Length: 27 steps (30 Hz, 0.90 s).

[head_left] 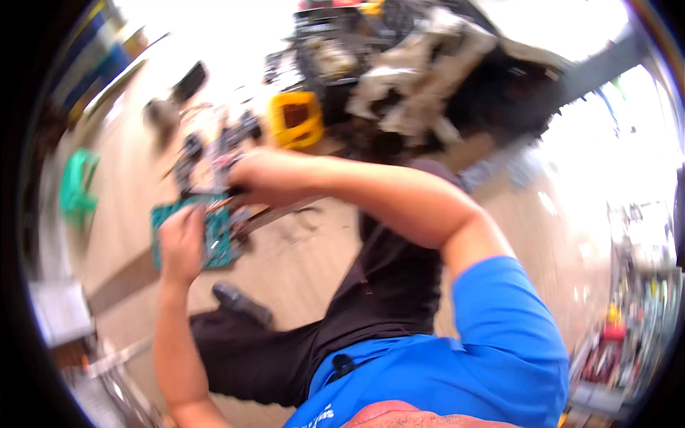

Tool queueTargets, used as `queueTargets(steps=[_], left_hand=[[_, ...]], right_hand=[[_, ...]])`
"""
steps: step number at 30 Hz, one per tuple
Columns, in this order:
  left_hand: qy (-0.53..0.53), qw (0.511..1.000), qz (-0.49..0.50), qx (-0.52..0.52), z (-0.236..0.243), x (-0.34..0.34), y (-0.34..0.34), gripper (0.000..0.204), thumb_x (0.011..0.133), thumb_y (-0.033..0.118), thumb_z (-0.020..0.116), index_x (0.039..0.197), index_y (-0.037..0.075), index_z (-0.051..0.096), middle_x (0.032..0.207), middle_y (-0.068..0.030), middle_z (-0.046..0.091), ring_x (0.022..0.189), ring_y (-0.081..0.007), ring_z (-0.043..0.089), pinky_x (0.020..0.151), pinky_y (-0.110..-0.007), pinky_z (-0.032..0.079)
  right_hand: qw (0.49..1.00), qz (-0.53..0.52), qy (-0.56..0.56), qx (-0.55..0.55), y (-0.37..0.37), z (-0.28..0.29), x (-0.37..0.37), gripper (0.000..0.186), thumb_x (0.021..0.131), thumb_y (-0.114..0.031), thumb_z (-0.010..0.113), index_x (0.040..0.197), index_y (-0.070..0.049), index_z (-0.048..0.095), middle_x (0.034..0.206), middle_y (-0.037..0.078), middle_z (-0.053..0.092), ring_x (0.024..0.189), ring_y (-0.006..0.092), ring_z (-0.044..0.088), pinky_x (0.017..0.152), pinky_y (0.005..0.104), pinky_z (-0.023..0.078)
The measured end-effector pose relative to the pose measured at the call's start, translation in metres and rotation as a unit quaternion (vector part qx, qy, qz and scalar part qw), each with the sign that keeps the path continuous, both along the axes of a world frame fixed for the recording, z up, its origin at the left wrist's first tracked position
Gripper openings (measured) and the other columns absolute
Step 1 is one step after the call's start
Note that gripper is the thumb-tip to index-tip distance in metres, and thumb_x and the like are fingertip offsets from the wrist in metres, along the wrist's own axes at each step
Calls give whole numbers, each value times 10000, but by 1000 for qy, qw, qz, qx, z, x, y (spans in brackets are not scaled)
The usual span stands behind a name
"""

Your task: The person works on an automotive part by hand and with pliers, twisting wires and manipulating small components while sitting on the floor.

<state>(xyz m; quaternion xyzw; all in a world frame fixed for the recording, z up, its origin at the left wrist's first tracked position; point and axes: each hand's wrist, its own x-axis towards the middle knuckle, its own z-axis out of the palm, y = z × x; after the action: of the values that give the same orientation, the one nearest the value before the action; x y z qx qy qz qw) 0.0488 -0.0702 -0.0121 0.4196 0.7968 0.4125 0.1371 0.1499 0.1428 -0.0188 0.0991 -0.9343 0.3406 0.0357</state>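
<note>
Motion blur softens the whole head view. My left hand (182, 242) is over the left part of a teal tray (216, 246) on the floor, fingers drawn together near a thin object at the tray's upper edge. What they pinch cannot be made out. My right hand (267, 177) reaches across from the right and is curled closed just above and right of the tray. Its fingertips are hidden, and so is whatever they hold. Dark and metallic parts (221, 146), too smeared to name, lie just beyond both hands.
A yellow frame-shaped thing (296, 120) stands beyond my right hand. Behind it is a pile of dark machinery and pale cloth (421, 78). A green plastic object (78, 184) is at far left. My shoe (242, 304) rests below the tray. Tools (614, 335) crowd the right edge.
</note>
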Motion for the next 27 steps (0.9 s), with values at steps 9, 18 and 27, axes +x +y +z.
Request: queueTargets(steps=[9,18,27], left_hand=[[279,957,-75,16,-1,2,-1,151,926,70,567,999,-61,571,933,-234,597,848,-427,574,760,-448,460],[329,937,-122,1,-8,-6,-5,155,888,32,584,1013,-60,576,959,-230,596,880,-415,577,773,-456,467],[390,908,-151,28,-11,-9,-7,189,869,20,590,1041,-57,587,960,-216,602,881,-396,586,781,-451,479]], right_hand=[[989,17,-65,-128,7,4,5,293,808,-307,739,917,-36,718,768,149,679,708,259,650,670,370,497],[998,60,-30,5,0,-3,2,312,829,-338,697,863,-30,731,745,165,674,711,318,640,674,398,493],[993,76,-80,-29,4,2,7,341,837,-351,688,909,-19,721,809,187,678,773,339,642,724,402,495]])
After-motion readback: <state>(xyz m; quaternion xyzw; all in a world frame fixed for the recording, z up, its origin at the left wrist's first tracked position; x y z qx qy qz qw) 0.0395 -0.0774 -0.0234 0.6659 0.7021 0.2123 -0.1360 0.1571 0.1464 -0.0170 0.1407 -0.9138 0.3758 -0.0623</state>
